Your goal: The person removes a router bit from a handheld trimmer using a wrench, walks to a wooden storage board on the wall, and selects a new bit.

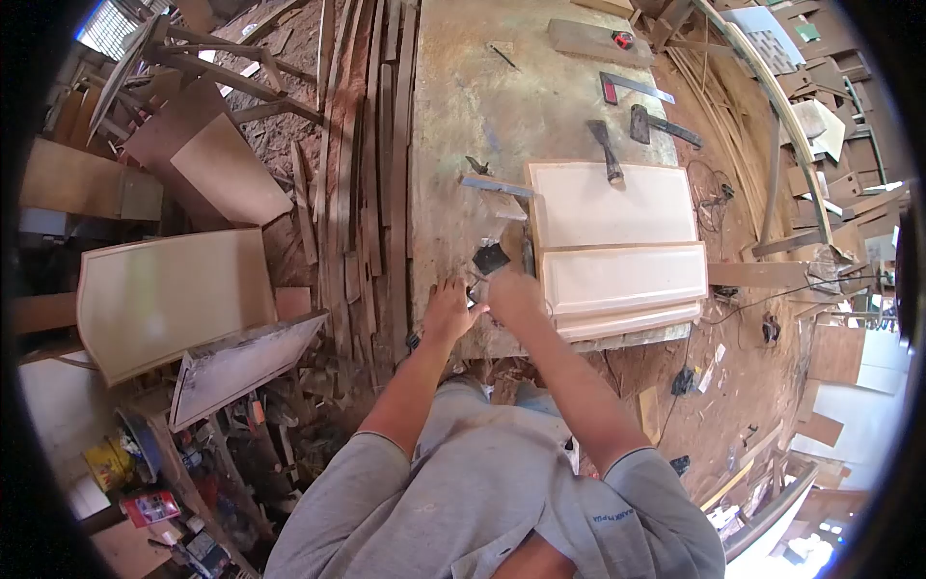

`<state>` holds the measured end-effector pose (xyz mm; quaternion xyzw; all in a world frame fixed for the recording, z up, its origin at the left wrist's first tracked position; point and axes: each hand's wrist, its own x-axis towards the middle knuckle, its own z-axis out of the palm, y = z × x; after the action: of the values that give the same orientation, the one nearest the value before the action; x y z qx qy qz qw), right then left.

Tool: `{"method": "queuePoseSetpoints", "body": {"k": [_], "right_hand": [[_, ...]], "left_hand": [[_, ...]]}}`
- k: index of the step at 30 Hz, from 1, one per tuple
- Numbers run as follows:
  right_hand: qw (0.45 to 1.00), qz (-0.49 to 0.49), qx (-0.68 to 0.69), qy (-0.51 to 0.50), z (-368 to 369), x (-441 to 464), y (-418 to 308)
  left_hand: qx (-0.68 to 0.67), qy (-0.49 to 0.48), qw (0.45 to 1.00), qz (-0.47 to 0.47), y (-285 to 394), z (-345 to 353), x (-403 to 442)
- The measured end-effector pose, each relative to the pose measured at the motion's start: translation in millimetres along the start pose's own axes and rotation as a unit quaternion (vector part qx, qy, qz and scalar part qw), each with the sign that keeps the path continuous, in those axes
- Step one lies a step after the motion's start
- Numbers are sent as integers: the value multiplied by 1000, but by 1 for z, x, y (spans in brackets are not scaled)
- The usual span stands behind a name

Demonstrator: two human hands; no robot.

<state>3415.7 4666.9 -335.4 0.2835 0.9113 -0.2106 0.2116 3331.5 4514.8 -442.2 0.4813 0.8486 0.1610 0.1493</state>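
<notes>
Near the workbench's (453, 116) front edge, my two hands are close together. My left hand (450, 307) rests low over the surface, thumb toward the right, fingers bent around a small dark and shiny piece (472, 292) that I cannot identify. Right beside it, my right hand (515, 299) is closed, and what it grips is hidden under the fingers. A black flat piece (492, 258) lies just beyond both hands. To the right are pale panelled doors (617, 275), with a dark-handled chisel-like tool (608, 152) lying over the far door's edge.
Farther up the bench lie a hammer (664, 125), a try square (632, 89) and a tape measure (622, 40) on a wood block. Long timber strips (371, 174) run along the left side. Loose panels (178, 299) stand at left; cables (716, 188) lie at right.
</notes>
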Motion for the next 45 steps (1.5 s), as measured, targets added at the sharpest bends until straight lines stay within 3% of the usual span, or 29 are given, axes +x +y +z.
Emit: {"method": "queuePoseSetpoints", "body": {"k": [3,6,9,12,21,27,30,33,36,39,45], "right_hand": [[978,-61,15,201,24,2,24],[997,8,33,71,30,-8,26],[995,-60,-31,72,58,-17,30],[991,-91,-5,102,73,-20,29],[981,-102,74,147,110,-19,37],[951,76,290,78,136,8,43],[988,-32,152,25,228,53,91],[987,81,128,53,105,9,34],[991,78,85,66,90,11,25],[996,-35,28,79,103,18,32],[991,-47,34,119,100,23,27]], "left_hand": [[-9,-2,1000,-7,1,2,1],[7,-2,1000,-12,1,4,3],[11,-25,999,-21,4,-2,3],[-2,-47,998,-38,2,1,4],[8,-21,999,-38,6,-1,3],[8,-18,999,-28,3,0,3],[-10,-39,998,-39,7,-6,5],[5,-37,999,-28,5,-7,4],[25,-35,999,-23,8,-11,3],[35,-44,998,-22,8,-11,4],[17,-59,998,-23,1,-6,8]]}}
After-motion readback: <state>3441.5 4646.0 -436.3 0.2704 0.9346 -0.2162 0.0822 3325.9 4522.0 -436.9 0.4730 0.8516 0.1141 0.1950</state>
